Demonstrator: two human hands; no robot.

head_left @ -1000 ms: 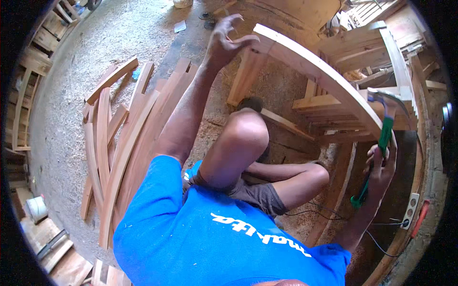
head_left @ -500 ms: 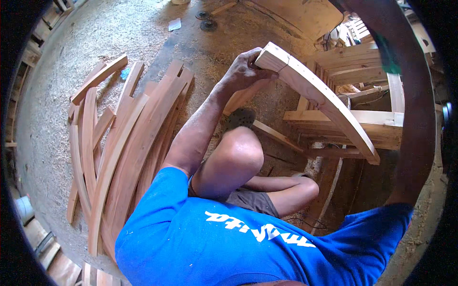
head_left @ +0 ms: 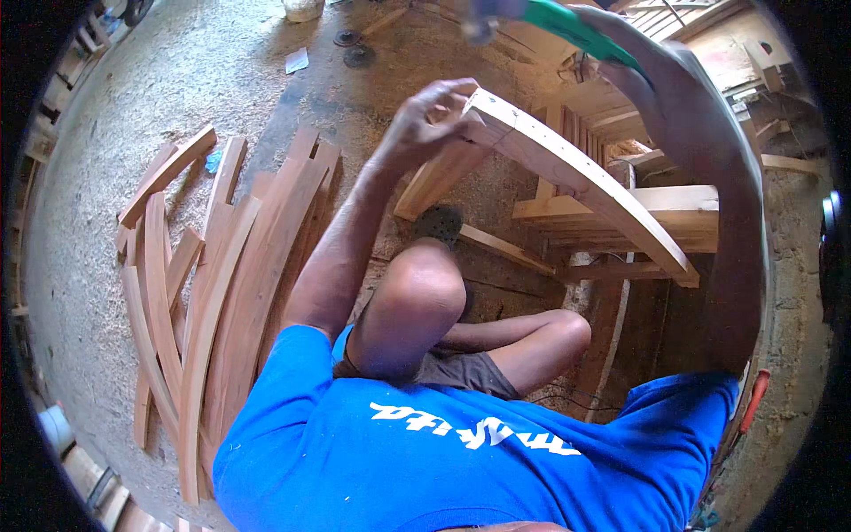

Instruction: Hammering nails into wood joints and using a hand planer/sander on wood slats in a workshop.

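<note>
A pale curved wooden piece (head_left: 576, 168) slopes down to the right in front of me, with a row of small dark marks along its upper edge. My left hand (head_left: 433, 120) has its fingers curled around the raised upper end. Whether those fingers also pinch something small cannot be made out. In my right hand (head_left: 651, 84) is a hammer (head_left: 581, 34), gripped by its green handle and raised above the wood. Its blurred head hangs beyond and above the wood's upper end. Below my left hand, another wooden board (head_left: 439, 180) props at an angle.
Several curved wooden slats (head_left: 266, 239) lie piled on the dusty floor at the left. A slatted wooden frame (head_left: 638, 213) stands at the right, under the curved piece. My bent knee (head_left: 424, 284) is close below. A red-handled tool (head_left: 755, 399) is by my right side.
My right hand has swung the hammer from the right edge up and leftward, toward the wood's upper end. My left hand keeps its place on the wood; the view has shifted slightly.
</note>
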